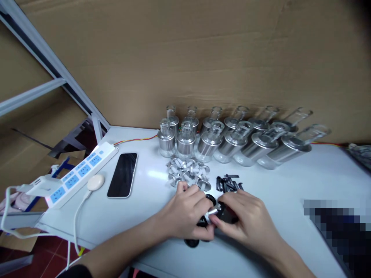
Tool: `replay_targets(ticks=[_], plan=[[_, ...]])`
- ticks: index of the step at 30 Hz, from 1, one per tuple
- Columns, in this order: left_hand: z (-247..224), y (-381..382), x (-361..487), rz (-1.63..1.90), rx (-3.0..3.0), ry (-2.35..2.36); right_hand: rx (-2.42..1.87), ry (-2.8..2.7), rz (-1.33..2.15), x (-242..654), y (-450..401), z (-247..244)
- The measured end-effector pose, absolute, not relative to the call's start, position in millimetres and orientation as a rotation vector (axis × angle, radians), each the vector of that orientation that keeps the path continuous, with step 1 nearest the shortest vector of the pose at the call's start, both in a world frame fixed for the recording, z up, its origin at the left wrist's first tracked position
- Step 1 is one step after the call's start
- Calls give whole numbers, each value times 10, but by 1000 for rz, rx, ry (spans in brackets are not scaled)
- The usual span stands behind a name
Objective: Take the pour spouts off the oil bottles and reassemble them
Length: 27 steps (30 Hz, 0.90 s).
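Note:
My left hand [193, 212] is closed, its fingers curled round a small silver-and-black part [213, 211] near the front of the table. From the other side, my right hand [249, 218] pinches the same part between thumb and fingers. Its exact kind is hidden by my fingers. Round black pieces [191, 243] lie under and beside my hands. Just beyond my left hand is a heap of silver discs with stems [188, 172]. A small pile of thin black strips [228, 183] lies beyond my right hand.
Two rows of glass bottles with metal sleeves [185, 144] stand along the cardboard wall [185, 58]. To the left are a phone [122, 175], a white power strip [84, 173] and a round white charger [95, 182] with its cable. A blurred-out dark object [342, 227] lies at the right.

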<state>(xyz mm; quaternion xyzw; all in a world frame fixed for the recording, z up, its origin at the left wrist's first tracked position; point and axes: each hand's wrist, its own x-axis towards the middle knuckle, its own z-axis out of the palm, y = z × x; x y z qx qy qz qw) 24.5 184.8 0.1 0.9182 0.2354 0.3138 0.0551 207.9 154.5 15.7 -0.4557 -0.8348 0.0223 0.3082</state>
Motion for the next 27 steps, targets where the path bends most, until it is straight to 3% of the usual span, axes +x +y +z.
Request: replay_targets(ticks=[16, 21, 27], plan=[[96, 1769, 347, 890, 2754, 801, -1163, -2254, 7, 2222, 1543, 184], [137, 1785, 321, 735, 2751, 804, -1178, -2291, -129, 2221, 1555, 174], [150, 1766, 330, 837, 2680, 759, -1178, -2281, -245, 2223, 1502, 257]])
